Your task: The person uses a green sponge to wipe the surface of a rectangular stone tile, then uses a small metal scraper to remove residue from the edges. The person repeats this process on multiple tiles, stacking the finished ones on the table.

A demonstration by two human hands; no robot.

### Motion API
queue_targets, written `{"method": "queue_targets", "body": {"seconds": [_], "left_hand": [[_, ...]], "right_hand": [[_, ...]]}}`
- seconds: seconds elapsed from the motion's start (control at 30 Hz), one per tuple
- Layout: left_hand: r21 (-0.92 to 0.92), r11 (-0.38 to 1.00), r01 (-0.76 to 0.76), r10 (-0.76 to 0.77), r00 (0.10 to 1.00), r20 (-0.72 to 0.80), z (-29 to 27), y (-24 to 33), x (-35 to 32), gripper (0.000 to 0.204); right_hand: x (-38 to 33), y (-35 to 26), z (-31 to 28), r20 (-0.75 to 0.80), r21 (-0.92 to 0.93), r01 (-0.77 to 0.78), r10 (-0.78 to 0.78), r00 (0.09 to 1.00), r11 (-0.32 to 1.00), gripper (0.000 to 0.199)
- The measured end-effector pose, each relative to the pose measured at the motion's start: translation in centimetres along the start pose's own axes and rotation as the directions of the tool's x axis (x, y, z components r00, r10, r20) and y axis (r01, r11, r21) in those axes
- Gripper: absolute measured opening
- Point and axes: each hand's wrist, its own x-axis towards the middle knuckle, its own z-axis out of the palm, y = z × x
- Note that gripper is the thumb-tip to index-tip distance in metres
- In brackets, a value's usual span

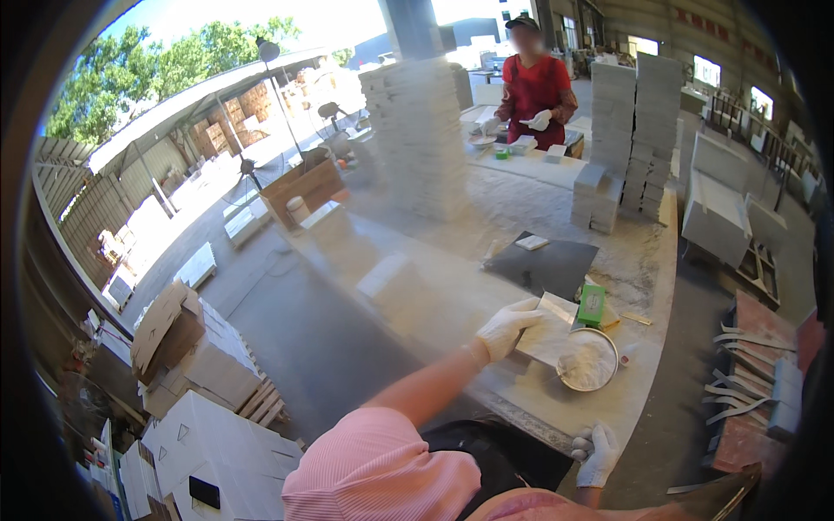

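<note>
The tile point(551, 328) is pale, flat. Your left hand point(506, 331) grips its left edge; your right hand point(598, 455) curls nearer you, hold unclear.

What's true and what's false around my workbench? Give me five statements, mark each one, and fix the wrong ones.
1. The left hand is gloved and touches a white slab. True.
2. The right hand is dipped into the round bowl. False: it is apart from the bowl, nearer the picture's lower edge.
3. A green box is near the bowl. True.
4. The person across the bench wears a blue top. False: the top is red.
5. The dark sheet on the bench has nothing on it. False: a small white piece lies there.
</note>
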Motion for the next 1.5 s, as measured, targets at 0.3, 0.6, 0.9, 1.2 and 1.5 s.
{"method": "queue_targets", "body": {"seconds": [0.3,0.6,0.9,1.2,1.5], "left_hand": [[0.053,0.998,-0.015,0.017,1.0,-0.024,0.5,0.7,-0.7,0.036],[0.101,0.981,-0.164,0.156,0.984,0.083,-0.1,-0.5,0.2,0.036],[0.205,0.964,-0.168,0.146,0.982,0.119,-1.0,-1.0,1.2,0.03],[0.424,0.787,-0.449,0.371,0.893,0.255,-2.5,-2.0,1.3,0.037],[-0.187,0.981,-0.046,0.072,0.989,0.131,-0.6,0.6,-1.6,0.049]], "right_hand": [[0.0,-0.1,0.1,-0.002,-0.019,0.009,-0.009,1.0,1.0,0.027],[-0.5,-0.4,1.1,-0.02,0.056,0.045,-0.044,0.999,0.997,0.019],[-0.8,0.0,1.4,-0.105,0.027,0.105,-0.102,0.989,0.994,0.024],[-0.9,-0.1,1.7,-0.122,-0.043,0.111,-0.115,0.986,0.993,0.025],[-5.1,-2.7,3.3,-0.163,-0.15,0.268,-0.291,0.943,0.952,0.031]]}}
